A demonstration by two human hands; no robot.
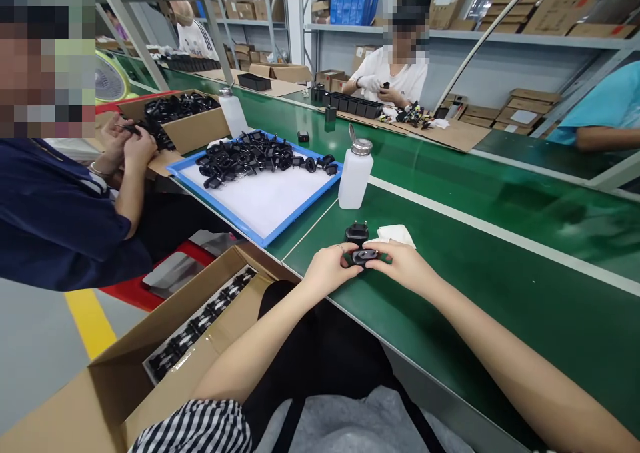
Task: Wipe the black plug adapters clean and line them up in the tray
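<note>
We are at a factory assembly line.
Beneath our fingers [383,247] runs a long green bench [550,306]; to their left, black plugs [250,156] crowd a blue-rimmed tray [255,206], and nearer us an open carton [190,298] holds rows of black pieces [200,321]. Beyond our fingers, across the bench, a co-worker [415,76] in white holds a dark part [385,86], with metal shelves [475,37] of cardboard boxes [560,13] behind.

Your left hand [327,267] and right hand [407,264] hold a black plug [364,256] near the green surface's [530,283] front edge, a second plug [357,233] just beyond, a white bottle [355,178] farther in.
</note>
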